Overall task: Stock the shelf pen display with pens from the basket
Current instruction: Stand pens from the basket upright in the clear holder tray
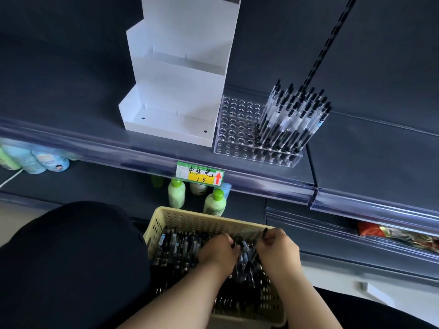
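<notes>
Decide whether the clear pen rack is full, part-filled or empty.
Part-filled: the rack holds pens only at its right; left holes stand empty.

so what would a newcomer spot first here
First, the bunch of pens standing in the right half of the clear rack on the shelf, its left holes unfilled, with a tall white stand to its left. Below, both hands are in the basket of loose pens: the right hand pinches a pen, and the left hand is down in the pile.
</notes>
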A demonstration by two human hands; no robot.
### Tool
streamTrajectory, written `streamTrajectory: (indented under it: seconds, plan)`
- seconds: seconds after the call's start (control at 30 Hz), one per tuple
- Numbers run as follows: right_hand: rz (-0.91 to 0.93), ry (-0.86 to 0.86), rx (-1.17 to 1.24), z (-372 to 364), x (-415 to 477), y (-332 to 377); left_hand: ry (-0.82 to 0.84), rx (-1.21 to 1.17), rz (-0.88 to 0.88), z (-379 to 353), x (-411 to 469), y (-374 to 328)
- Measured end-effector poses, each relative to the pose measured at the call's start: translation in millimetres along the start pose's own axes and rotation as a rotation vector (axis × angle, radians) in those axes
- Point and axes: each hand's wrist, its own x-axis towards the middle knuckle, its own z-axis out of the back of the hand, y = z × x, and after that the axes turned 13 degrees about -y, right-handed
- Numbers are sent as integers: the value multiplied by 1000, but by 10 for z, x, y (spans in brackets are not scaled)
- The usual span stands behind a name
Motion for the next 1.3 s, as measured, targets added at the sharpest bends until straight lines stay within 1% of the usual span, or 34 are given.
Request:
streamTrajectory:
  seconds: [0.1, 0.23, 0.37, 0.5, 0.63, 0.77, 0.87, 1.0, 1.13, 1.2, 1.3]
  plan:
    - [-15, 11, 7, -50, 0, 9, 21, -88, 26, 17, -34, -23]
    - [28, 40, 17, -77, -24, 64, 3, -357, 68, 22, -102, -3]
    - [80, 16, 38, -62, -101, 125, -66, -532, 11, 211, -234, -37]
    - [122, -34, 222, 68, -254, 249, -154, -653, -81, 527, -390, -61]
    - [223, -80, 342, 278, -397, 449, -240, -690, -158, 884, -552, -79]
    - [260, -135, 441, 432, -525, 599, -309, -733, -189, 1172, -652, -46]
    - [311, -159, 501, 501, -616, 667, -356, -696, -242, 1365, -706, -31]
    - [373, -206, 603, 586, -652, 737, -459, -659, -297, 1617, -694, -72]
    - [398, -259, 679, 731, -558, 838, -475, -721, -337, 1836, -608, -182]
    - [418, -305, 705, 824, -487, 894, -468, -780, -359, 1953, -567, -257]
    - [458, -380, 733, 990, -335, 1014, -505, -866, -401, 2129, -468, -394]
